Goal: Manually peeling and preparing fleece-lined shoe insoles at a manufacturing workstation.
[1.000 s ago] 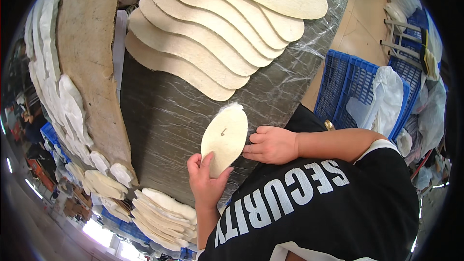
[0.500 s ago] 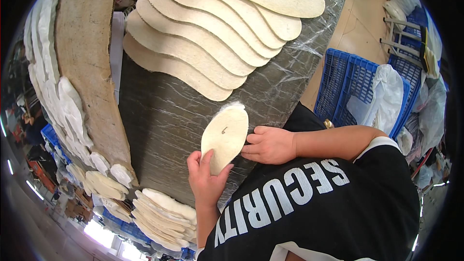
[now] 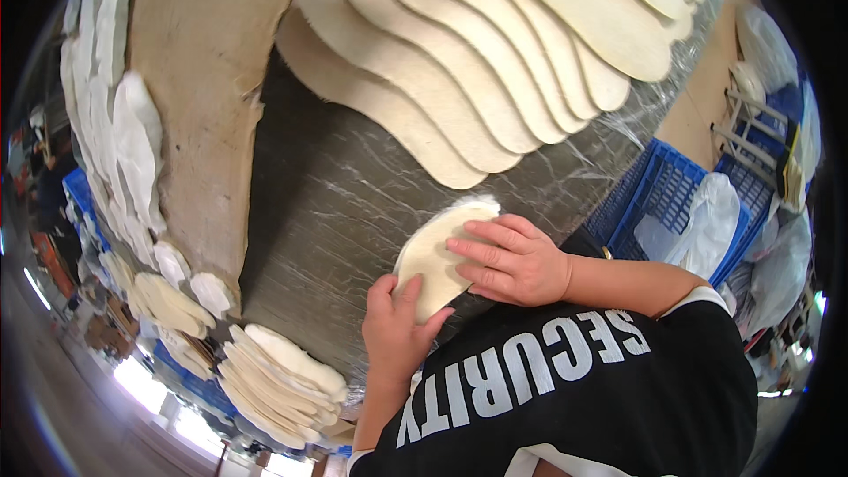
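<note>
The fingers of the left hand (image 3: 397, 325) are closed on the lower end of a leaf-shaped cream felt piece (image 3: 431, 258), one fingertip lying on its upper face. The right hand (image 3: 521, 263) lays its extended, slightly parted fingers over the piece's right side; its thumb is out of sight, so whether it also grips cannot be told. The piece slants up between the hands, a fluffy white edge at its top; its underside and much of its right half are hidden. Beyond it, on a table (image 3: 318, 199) with a dark, film-covered top, overlapping sole-shaped felt insoles (image 3: 424, 71) fan out, the farthest cut off by the upper border. To the left stand a brown board (image 3: 196, 115) and white padded pieces (image 3: 137, 146); nearer, a stack of cream insoles (image 3: 278, 389). At right, blue plastic crates (image 3: 649, 190) are partly covered by clear bags (image 3: 711, 216). Things along the far-left rim are too dark and small to identify.
</note>
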Demonstrator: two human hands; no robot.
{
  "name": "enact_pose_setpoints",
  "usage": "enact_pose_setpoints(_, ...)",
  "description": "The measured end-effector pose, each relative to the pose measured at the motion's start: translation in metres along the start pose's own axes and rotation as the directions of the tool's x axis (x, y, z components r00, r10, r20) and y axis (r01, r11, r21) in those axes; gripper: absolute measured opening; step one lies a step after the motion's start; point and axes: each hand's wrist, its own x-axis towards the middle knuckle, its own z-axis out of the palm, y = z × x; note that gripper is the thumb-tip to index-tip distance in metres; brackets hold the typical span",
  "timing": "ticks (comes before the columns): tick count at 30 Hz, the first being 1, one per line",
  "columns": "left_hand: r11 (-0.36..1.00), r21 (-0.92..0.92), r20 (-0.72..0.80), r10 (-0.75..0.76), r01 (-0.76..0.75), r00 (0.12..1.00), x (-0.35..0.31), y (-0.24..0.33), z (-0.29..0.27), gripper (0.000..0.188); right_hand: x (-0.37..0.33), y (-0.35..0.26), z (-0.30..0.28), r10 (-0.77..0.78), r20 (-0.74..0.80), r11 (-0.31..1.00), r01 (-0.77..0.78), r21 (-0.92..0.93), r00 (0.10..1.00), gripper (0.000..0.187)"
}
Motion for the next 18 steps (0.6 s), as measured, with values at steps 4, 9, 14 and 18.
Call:
enact_pose_setpoints(4,0.997,-0.065,0.013,0.049,-0.048,0.999,0.001,-0.003,-0.004,0.064,0.007,0.003,0.007,0.087,0.169,0.993,-0.073,-0.088,0.982,0.040)
enact_pose_setpoints(9,0.963,-0.259,-0.020,-0.087,0.079,0.996,-0.004,-0.016,-0.008,0.047,0.008,0.004,0.007,0.165,0.243,0.981,-0.134,-0.139,0.956,0.044)
enact_pose_setpoints(14,0.822,-0.451,0.072,-0.355,0.348,0.932,-0.011,-0.032,-0.011,0.022,0.007,0.005,0.006,0.181,0.242,0.976,-0.144,-0.160,0.953,0.045)
enact_pose_setpoints(18,0.855,-0.459,-0.029,-0.285,0.240,0.958,-0.006,-0.039,-0.007,0.014,0.008,0.004,0.007,0.176,0.256,0.972,-0.128,-0.195,0.950,0.048)
